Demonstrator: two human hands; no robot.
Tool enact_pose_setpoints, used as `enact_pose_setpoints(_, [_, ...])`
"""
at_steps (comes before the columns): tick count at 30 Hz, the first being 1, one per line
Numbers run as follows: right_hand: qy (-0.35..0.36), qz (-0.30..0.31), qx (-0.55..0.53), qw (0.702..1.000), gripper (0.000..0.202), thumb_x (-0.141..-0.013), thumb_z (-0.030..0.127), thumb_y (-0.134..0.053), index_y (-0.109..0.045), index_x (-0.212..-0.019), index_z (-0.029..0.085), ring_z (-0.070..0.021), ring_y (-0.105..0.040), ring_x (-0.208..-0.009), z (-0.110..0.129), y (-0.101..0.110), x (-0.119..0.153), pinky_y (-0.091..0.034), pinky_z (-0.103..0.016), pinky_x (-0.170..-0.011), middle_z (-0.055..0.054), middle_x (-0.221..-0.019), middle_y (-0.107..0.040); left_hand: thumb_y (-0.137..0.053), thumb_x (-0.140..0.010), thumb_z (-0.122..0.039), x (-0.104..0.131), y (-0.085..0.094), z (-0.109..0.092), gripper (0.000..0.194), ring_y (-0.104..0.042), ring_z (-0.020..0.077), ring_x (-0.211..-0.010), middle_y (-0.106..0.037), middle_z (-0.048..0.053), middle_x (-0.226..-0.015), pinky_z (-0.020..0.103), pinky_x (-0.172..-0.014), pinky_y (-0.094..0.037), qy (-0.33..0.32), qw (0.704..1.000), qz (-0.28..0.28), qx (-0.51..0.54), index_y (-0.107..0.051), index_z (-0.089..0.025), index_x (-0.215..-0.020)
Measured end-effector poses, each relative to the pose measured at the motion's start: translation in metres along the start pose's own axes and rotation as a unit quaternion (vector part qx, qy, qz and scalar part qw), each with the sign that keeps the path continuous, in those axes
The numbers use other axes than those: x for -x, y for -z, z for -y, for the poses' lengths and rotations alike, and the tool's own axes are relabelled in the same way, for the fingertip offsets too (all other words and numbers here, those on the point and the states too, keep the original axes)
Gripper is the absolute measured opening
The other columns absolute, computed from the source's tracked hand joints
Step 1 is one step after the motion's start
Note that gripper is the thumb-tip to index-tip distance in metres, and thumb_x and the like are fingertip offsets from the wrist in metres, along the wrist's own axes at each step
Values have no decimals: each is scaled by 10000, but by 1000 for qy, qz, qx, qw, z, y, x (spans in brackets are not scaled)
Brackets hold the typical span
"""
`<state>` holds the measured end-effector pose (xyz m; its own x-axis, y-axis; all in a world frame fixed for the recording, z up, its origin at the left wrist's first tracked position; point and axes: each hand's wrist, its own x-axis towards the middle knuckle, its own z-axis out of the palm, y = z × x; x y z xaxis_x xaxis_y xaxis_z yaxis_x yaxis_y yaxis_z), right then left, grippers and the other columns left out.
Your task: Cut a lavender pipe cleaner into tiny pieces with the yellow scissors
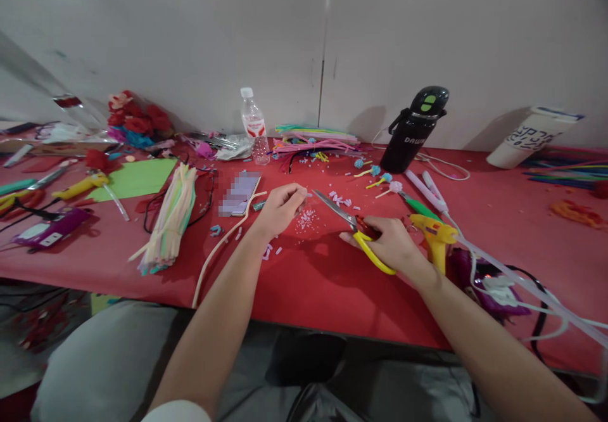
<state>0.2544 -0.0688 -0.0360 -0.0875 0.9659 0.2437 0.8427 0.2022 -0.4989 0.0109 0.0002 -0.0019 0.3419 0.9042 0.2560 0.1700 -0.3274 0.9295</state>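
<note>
My left hand (281,211) is closed in a pinch over the table, with the end of a short pale lilac piece (308,194) poking out of its fingertips. My right hand (393,242) grips scissors (373,254) with yellow and red handles. Their blades point toward my left hand, a little apart from the piece. Below the left fingertips lies a pile of tiny pale clippings (306,220). Short pink cut pieces (339,199) lie beyond the blades. A long cream fuzzy stem (215,251) runs along the table beside my left forearm.
A phone (242,194) and a bundle of pastel stems (168,219) lie to the left. A yellow glue gun (434,235) with cables is close to my right forearm. Behind stand a plastic bottle (255,127), a black flask (412,134) and a grey partition (190,48).
</note>
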Motion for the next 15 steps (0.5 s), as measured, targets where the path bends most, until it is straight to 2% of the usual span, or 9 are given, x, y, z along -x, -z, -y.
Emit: enact_pose_setpoints(15, [-3, 9, 16, 1000, 570, -684, 690, -592, -372, -546, 183, -86, -233, -508, -2, -2, 0, -225, -225, -458, 45, -495, -339, -478, -888, -339, 0, 0, -3, 284, -385, 61, -479, -442, -35, -567, 203, -479, -301, 11, 1000, -4, 8, -489, -149, -676])
